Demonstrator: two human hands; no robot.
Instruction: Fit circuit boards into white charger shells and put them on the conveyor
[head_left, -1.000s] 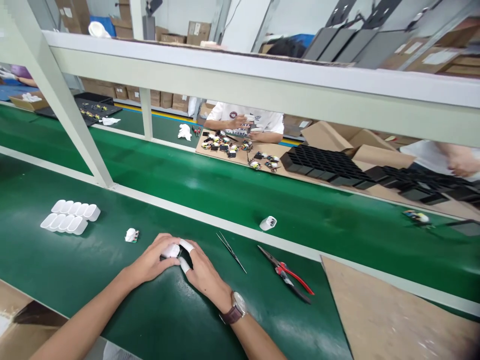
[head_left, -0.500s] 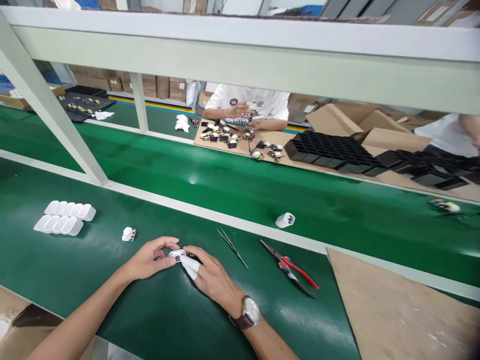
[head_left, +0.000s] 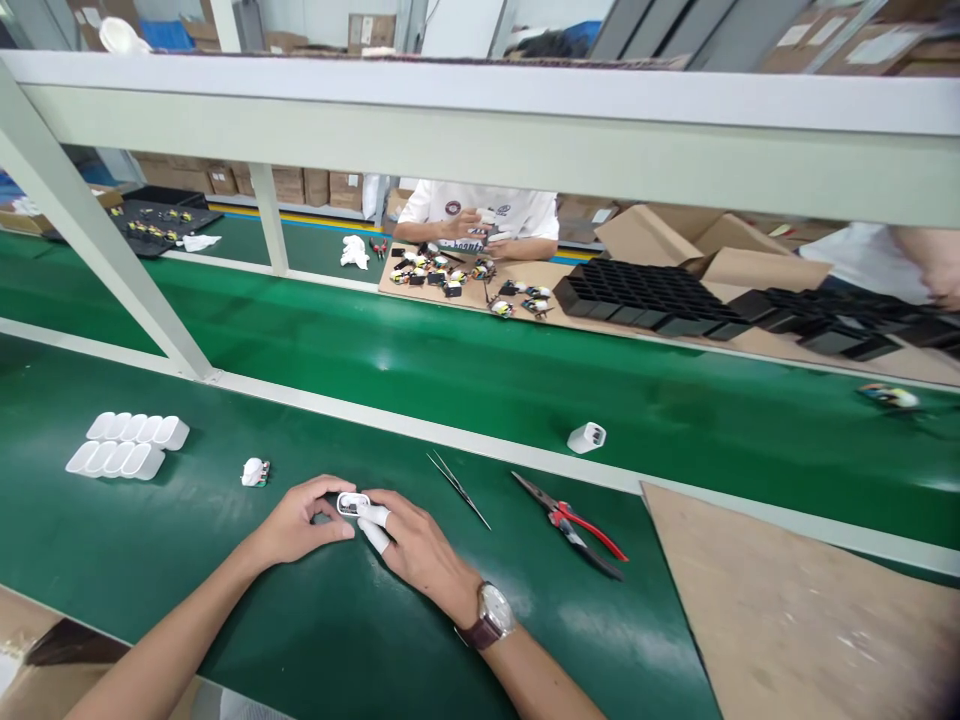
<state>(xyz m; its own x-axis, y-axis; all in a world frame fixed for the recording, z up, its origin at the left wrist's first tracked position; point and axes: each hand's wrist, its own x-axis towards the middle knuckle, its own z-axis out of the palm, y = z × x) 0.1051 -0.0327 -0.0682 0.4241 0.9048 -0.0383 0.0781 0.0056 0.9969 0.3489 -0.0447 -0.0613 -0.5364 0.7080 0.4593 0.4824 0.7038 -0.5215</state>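
Between both hands, just above the dark green bench, is a small white plastic case (head_left: 342,511) with its open end up and a dark part inside. My left hand (head_left: 306,520) curls around its left side, index finger at the rim and thumb low beside it. My right hand (head_left: 416,545), with white finger cots on two fingers, grips the right side. Tweezers (head_left: 459,490) and red-and-black long-nose pliers (head_left: 570,525) lie to the right of my hands. To the left sits a small white part with a circuit board (head_left: 256,472).
Two rows of white cases (head_left: 127,445) stand at the left. Another white case (head_left: 586,437) lies on the green conveyor belt (head_left: 450,375). A brown board (head_left: 810,600) covers the bench at right. Across the belt, a person (head_left: 480,220) works near wired parts and black trays (head_left: 652,300).
My right fingers have shifted on the case, and more of its dark inside shows. The left thumb has come down slightly. The case on the belt has moved right, and the view has tilted a little.
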